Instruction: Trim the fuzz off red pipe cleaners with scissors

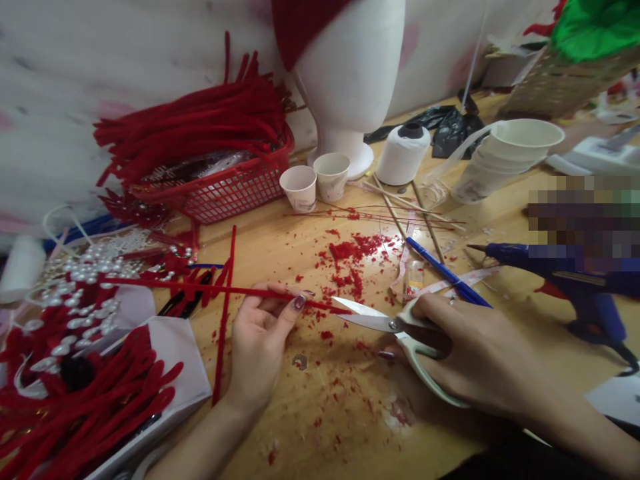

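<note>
My left hand (267, 333) pinches a long red pipe cleaner (190, 287) between thumb and fingers, its free end pointing right. With my right hand (480, 353) I grip a pair of scissors (370, 316) by pale green handles. The blades are parted around the tip of the pipe cleaner. Another red pipe cleaner (223, 340) lies on the wooden table (350, 440), crossing under the held one. Red fuzz clippings (355, 257) are strewn across the tabletop beyond the blades.
A red basket (240, 190) full of pipe cleaners stands behind, beside paper cups (333, 177), a white foam head (350, 80) and a thread spool (404, 155). At left are pearl beads (95, 263) and a white box (193, 353); at right, a glue gun (565, 273) and blue pen (445, 270).
</note>
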Motion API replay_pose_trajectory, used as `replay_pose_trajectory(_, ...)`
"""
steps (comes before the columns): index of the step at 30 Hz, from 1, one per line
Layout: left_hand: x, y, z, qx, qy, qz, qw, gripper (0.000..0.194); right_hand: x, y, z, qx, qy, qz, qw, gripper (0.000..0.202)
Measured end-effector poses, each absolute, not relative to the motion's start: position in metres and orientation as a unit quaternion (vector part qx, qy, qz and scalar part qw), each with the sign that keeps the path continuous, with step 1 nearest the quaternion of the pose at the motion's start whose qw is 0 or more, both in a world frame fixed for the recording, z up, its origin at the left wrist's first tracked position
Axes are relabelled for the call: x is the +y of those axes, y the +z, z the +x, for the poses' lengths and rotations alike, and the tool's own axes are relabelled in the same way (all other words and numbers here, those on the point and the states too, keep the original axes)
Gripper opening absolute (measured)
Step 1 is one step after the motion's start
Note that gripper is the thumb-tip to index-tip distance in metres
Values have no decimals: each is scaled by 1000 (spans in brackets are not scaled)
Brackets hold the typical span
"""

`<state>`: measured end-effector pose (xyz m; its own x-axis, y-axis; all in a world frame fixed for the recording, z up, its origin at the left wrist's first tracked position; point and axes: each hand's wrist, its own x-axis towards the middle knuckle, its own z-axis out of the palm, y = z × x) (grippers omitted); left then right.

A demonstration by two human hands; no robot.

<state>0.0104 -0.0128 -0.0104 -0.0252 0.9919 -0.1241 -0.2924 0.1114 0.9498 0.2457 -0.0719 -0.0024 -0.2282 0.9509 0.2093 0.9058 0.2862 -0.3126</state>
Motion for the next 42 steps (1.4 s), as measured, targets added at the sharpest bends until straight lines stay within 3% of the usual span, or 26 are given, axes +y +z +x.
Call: replay_pose_trajectory(42,-15,-6,12,452,540,392,592,21,-74,-11,248,-798,39,-571,191,23)
